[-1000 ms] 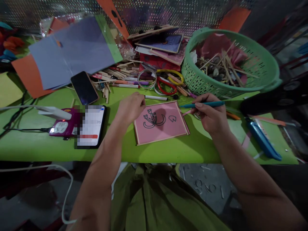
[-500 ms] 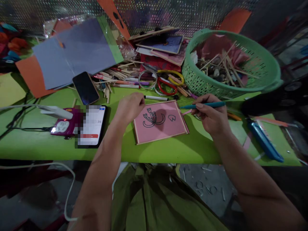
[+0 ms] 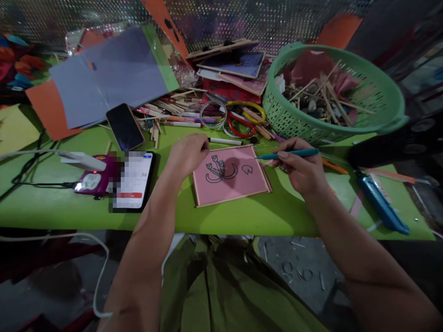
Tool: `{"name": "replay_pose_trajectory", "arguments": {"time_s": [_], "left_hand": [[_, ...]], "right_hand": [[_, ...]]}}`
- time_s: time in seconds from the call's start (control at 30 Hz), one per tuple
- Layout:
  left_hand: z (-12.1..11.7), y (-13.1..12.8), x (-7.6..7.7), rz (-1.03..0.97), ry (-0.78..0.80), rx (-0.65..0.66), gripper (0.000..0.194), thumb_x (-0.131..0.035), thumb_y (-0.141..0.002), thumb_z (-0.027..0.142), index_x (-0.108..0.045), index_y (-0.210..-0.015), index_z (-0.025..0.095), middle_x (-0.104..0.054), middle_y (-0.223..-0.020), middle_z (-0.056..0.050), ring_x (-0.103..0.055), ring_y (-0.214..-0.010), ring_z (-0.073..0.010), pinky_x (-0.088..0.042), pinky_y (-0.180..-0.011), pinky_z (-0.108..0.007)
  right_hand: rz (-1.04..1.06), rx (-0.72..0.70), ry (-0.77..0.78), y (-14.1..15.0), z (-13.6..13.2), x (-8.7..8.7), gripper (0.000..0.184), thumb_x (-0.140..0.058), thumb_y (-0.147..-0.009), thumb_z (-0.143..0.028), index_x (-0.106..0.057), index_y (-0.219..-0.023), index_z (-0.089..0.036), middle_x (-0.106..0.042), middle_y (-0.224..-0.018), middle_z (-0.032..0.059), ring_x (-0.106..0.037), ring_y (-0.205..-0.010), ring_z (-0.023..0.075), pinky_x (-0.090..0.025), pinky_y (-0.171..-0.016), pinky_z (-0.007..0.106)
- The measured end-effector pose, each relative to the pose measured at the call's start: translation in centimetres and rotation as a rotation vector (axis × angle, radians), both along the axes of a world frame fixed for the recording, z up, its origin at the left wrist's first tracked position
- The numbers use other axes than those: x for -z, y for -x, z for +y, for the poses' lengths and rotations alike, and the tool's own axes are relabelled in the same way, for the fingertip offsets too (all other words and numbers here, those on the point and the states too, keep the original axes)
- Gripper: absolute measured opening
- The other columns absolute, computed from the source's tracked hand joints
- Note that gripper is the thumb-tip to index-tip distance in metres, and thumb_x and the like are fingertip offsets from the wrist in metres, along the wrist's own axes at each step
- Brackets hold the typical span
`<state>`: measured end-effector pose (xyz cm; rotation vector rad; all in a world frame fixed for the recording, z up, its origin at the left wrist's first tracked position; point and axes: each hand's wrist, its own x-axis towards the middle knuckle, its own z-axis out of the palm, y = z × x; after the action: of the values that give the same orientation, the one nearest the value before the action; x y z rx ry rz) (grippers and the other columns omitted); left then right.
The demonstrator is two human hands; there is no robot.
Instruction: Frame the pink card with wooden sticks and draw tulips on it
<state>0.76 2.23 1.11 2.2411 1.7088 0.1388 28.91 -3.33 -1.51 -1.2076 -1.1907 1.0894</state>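
My right hand (image 3: pixel 299 166) pinches a teal pen (image 3: pixel 301 152). Its tip points left, over the upper right edge of a pink card (image 3: pixel 228 191); I cannot tell whether it touches. The card is edged with thin wooden sticks and lies slightly turned. Dark outlines of tulips with curved leaves (image 3: pixel 221 171) are drawn on it, with a separate small tulip-head outline (image 3: pixel 247 169) to their right. My left hand (image 3: pixel 190 150) rests closed over the card's upper left corner, its fingertips hidden. A capped white marker (image 3: pixel 225 141) lies just behind the card.
A green basket (image 3: pixel 332 131) of sticks and stones stands back right. Scissors (image 3: pixel 242 127), loose sticks and pens lie behind the card. Left are two phones (image 3: pixel 124 127), a purple power socket (image 3: pixel 92 177) and cables. A blue case (image 3: pixel 382 203) lies far right.
My right hand has moved slightly left, bringing the pen tip over the card's edge. My left hand and the card stay essentially in place.
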Motion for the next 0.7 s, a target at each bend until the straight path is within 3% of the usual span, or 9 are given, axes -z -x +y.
{"name": "replay_pose_trajectory", "arguments": {"time_s": [0.7], "left_hand": [[0.04,-0.03,0.1,-0.024,0.001,0.002,0.021,-0.056,-0.088,0.014,-0.072,-0.1,0.021,-0.077,-0.111,-0.008,-0.07,-0.103,-0.0264,-0.049,-0.083,-0.035]], "right_hand": [[-0.068,-0.044,0.041,0.78,0.14,0.48,0.033,-0.093,-0.065,-0.042,-0.066,-0.074,-0.025,-0.063,-0.063,-0.0022,-0.06,-0.056,0.0151,-0.041,-0.048,0.027]]}}
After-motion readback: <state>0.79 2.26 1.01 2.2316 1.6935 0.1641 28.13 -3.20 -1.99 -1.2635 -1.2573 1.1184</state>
